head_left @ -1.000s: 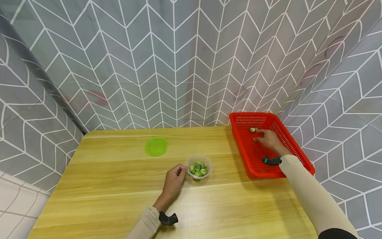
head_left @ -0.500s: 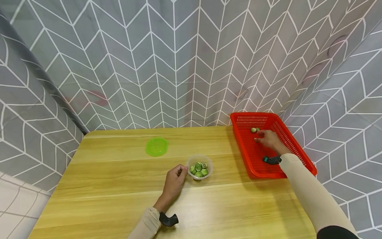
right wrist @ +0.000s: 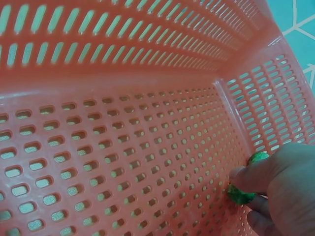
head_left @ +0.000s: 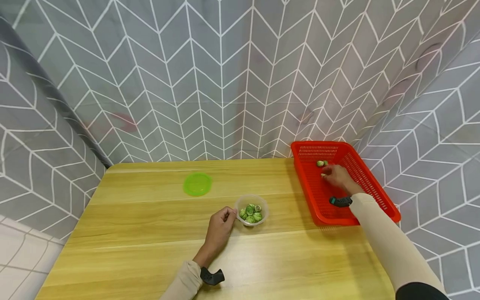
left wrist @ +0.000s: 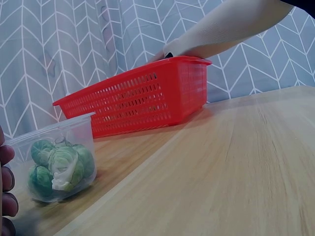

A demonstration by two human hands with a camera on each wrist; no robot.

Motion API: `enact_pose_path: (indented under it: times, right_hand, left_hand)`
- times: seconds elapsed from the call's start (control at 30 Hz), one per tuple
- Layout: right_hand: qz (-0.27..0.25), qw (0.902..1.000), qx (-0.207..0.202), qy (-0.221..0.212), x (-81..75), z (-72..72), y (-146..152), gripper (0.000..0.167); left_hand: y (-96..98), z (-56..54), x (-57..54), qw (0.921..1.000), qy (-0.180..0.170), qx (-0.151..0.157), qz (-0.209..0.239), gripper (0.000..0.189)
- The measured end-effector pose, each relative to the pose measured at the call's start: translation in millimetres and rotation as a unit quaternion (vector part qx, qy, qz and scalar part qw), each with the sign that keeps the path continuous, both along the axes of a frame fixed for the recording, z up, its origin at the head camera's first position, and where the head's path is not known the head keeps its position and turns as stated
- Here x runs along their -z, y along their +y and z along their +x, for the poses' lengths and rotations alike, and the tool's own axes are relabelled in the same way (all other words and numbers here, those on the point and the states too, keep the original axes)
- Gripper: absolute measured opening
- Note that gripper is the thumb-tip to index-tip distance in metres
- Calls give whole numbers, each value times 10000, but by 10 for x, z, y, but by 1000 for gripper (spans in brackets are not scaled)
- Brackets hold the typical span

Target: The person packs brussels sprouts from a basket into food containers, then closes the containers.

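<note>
A person's left hand (head_left: 218, 228) grips the rim of a clear plastic container (head_left: 258, 200) of Brussels sprouts (head_left: 250, 213) on a wooden table (head_left: 131, 233) while the right hand (head_left: 338, 177) pinches another sprout (right wrist: 241, 195) inside a red perforated basket (head_left: 318, 196); a round green lid (head_left: 197, 184) lies near the far edge.

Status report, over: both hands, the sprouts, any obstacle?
Left hand holds plastic tub by rim. Right hand pinches Brussels sprout in red basket. Two more sprouts lie beyond. No obstruction seen.

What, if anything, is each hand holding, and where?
The left hand holds the clear tub by its rim; the right hand pinches a Brussels sprout by its sides.
</note>
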State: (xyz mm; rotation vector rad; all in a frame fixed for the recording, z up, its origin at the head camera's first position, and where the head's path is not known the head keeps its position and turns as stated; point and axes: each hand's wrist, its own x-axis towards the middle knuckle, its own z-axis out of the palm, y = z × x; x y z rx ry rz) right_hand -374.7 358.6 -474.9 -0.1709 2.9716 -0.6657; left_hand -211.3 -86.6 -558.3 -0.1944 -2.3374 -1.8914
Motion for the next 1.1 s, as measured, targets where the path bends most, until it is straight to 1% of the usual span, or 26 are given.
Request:
enact_pose_path:
  times: [0.17,0.43,0.83,1.1]
  right_hand:
    - [-52,9999,1,-113,16,-8,10,40]
    - [11,10000,-98,-6,21,-13,1,37]
    - [-90,9999,-19,100,52,-5,12,30]
    - [-102,9999,34,13,79,-16,27,30]
  left_hand:
    - [3,-1,-4,10000,-5,10,20,44]
    - [4,-1,-24,10000,-81,32,24,41]
    - [4,-2,-4,9999,-87,48,72,42]
    - [7,-4,-13,9999,-77,48,76,42]
